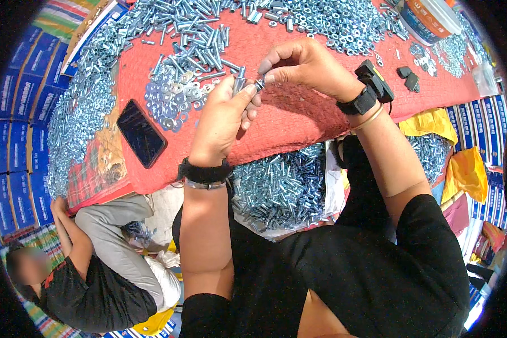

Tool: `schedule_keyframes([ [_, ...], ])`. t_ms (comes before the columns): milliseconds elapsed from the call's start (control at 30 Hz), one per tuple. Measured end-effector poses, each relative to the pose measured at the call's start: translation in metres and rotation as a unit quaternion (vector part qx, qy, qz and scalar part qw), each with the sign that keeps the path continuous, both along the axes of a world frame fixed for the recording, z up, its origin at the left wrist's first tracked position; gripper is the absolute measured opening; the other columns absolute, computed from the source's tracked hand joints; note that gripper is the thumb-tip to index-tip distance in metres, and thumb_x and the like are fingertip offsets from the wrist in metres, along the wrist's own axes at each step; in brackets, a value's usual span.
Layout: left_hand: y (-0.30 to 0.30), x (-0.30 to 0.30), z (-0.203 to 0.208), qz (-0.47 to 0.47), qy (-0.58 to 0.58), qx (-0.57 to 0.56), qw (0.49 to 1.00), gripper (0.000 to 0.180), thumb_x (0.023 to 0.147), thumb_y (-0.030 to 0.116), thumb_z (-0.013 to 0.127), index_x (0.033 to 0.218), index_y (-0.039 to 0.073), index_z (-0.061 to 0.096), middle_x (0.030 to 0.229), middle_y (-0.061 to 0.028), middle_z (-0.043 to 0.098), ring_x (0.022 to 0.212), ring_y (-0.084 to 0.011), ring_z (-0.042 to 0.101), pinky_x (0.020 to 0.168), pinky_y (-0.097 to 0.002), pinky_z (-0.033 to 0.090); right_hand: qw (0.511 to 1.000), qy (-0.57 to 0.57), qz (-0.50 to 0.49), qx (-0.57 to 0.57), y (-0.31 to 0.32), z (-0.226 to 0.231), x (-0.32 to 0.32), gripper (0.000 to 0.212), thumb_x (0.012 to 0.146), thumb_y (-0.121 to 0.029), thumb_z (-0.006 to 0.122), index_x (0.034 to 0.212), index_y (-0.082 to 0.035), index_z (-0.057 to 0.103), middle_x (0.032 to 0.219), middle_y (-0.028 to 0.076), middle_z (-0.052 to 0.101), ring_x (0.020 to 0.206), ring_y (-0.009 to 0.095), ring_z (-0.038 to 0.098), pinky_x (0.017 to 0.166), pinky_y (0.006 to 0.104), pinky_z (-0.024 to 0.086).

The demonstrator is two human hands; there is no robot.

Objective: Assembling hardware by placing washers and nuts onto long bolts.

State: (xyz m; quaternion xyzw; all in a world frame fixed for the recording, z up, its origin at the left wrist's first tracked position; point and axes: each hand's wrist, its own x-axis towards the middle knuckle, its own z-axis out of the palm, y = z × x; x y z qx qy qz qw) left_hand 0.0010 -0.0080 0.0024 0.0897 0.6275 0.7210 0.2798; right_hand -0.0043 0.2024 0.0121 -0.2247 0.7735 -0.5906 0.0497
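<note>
My left hand (219, 115) is closed around a silvery metal anchor bolt (239, 83), its shaft showing between thumb and fingers. At the bolt's right end, a small dark metal piece (259, 84), perhaps a nut or washer, sits by the fingertips. My right hand (312, 70) comes in from the right with thumb and index finger pinched at that end; what lies between them is too small to name. Just left of my hands is a spread of flat washers (174, 96). Beyond them lies a heap of bolts (200, 48) on the red cloth (298, 115).
Nuts (343, 28) are piled at the back. A phone (142, 133) lies left; a white-and-orange bucket (428, 21) stands back right. A bin of small metal sleeves (279, 186) is before me. Another person (96, 276) sits lower left, beside stacked blue boxes (19, 146).
</note>
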Motion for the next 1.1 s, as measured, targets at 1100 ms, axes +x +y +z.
schedule_keyframes([
  [1100,-0.021,0.028,0.017,0.12,0.305,-0.005,0.945,0.015,0.086,0.009,0.057,0.096,0.0,0.05,0.072,-0.0061,0.055,0.064,-0.011,0.052,0.055,-0.0297,0.044,0.991,-0.114,-0.058,-0.037,-0.04,0.04,0.044,0.028,0.086,-0.01,0.062,0.111,0.003,0.06,0.09,-0.001,0.062,0.073,0.005,0.052,0.064,0.0196,0.042],
])
